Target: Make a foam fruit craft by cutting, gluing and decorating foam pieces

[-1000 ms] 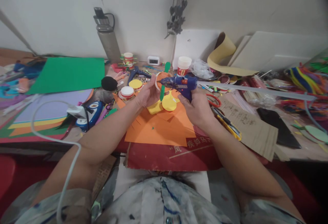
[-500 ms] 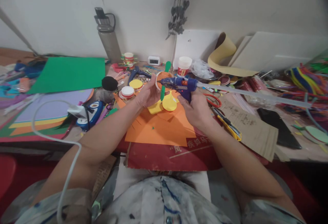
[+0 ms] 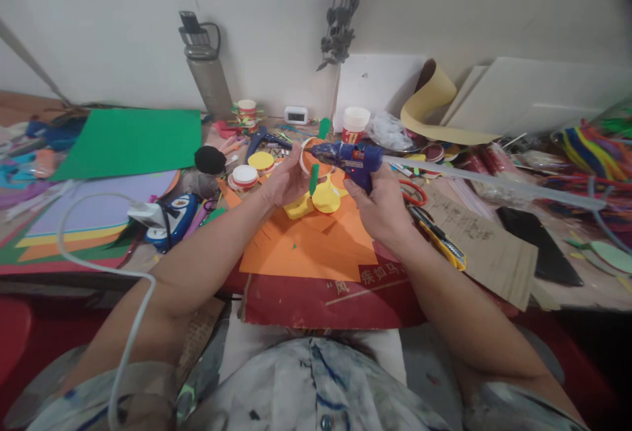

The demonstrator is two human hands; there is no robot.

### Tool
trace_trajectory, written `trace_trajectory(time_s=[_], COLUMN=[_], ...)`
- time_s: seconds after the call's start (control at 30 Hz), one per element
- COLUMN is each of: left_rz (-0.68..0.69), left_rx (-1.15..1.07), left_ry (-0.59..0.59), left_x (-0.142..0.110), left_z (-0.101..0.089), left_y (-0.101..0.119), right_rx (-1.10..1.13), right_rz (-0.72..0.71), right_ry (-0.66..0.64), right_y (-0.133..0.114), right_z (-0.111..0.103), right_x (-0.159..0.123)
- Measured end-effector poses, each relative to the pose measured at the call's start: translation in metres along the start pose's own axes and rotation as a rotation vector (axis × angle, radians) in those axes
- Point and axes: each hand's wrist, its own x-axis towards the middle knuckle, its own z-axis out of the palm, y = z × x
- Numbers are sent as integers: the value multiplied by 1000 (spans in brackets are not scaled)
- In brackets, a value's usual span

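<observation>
Glue gun (image 3: 356, 166) and cup (image 3: 307, 162) at mid-bench, both raised above orange paper (image 3: 306, 250). The left hand (image 3: 286, 182) curves round the cup's left side, thumb at the rim, fingers partly hidden behind; the cup's mouth, orange within, faces up and toward the wearer. The right hand (image 3: 382, 204) is closed round the gun's handle, with a clear glue stick (image 3: 494, 179) trailing far to the right. The nozzle points left over the cup's mouth. Green ends show past the far rim (image 3: 324, 128) and at the near rim (image 3: 314, 179); the view is too small to tell whether they form one strip, or whether the nozzle touches the cup.

For sound gluing, the cup is best kept steady and the gun moved to it; a small bead suffices, laid with the tip close to the surface and the left thumb clear of the heat. The long stick needs free space at right, lest a snag twist the gun.

Containers: a white-topped tub (image 3: 243, 177) and a yellow-topped tub (image 3: 261, 162) stand to the left, their tops hiding any contents. Beyond are a small cup with green trim (image 3: 247, 114), white cups (image 3: 355, 120) and a lidded bottle (image 3: 207, 79).
</observation>
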Motion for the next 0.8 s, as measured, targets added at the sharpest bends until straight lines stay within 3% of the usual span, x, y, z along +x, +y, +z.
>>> trace_trajectory(time_s=[0.27, 0.5, 0.8], left_rz=[68, 18, 148], left_rx=[14, -5, -33], left_ry=[22, 3, 64], left_x=[5, 2, 5], left_z=[-5, -4, -2], left_y=[3, 0, 8], right_rx=[69, 37, -3], right_rz=[35, 45, 60], right_ry=[-108, 2, 60], right_y=[-3, 0, 2], right_z=[0, -3, -3], right_x=[-1, 2, 2])
